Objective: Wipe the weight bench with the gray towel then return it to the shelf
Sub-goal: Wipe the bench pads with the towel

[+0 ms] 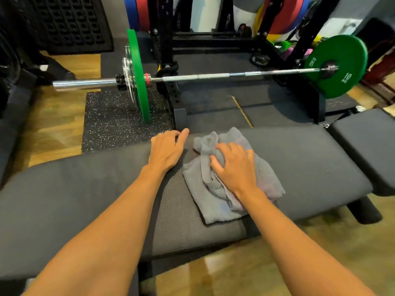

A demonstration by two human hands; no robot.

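Gray towel (230, 178) lies crumpled on the dark padded surface (310, 167), near its middle and reaching from just short of the far edge toward the near one. I see my right hand (234, 167) pressed down on top of the cloth, fingers curled into a raised fold, so that grip is closed on the towel. My left hand (165, 149) rests just beside the towel at the far edge of the surface, palm down, fingers draped over that edge and holding nothing; that grip is open. Beyond the far edge a barbell (213, 77) runs across, with a green plate (139, 77) at its left end and another green plate (339, 67) at its right.
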